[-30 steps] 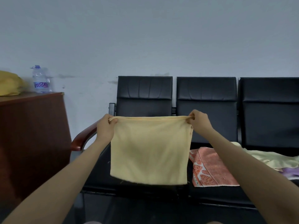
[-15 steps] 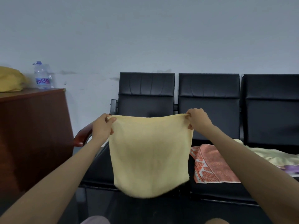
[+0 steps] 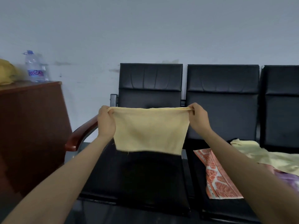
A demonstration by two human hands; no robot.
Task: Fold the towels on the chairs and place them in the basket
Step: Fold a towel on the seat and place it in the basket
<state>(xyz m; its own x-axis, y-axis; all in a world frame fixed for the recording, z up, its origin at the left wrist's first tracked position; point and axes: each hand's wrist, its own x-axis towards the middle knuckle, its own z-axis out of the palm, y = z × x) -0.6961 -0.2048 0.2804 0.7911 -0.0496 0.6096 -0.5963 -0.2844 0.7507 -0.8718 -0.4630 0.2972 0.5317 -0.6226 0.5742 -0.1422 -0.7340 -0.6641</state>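
A yellow towel (image 3: 150,131) hangs stretched in the air above the leftmost black chair seat (image 3: 137,175). My left hand (image 3: 106,122) pinches its upper left corner and my right hand (image 3: 199,118) pinches its upper right corner. On the middle seat lies an orange patterned towel (image 3: 216,175). A pale yellow towel (image 3: 262,152) and a purple one (image 3: 289,178) lie further right. No basket is in view.
Three black chairs stand in a row against a grey wall, with a wooden armrest (image 3: 80,135) at the left end. A brown cabinet (image 3: 30,126) at the left carries a water bottle (image 3: 34,68) and a yellow cloth bundle (image 3: 6,73).
Both hands stay on the top corners. The towel's lower edge has swung up and away, so it hangs shorter. The view has shifted closer to the chairs.
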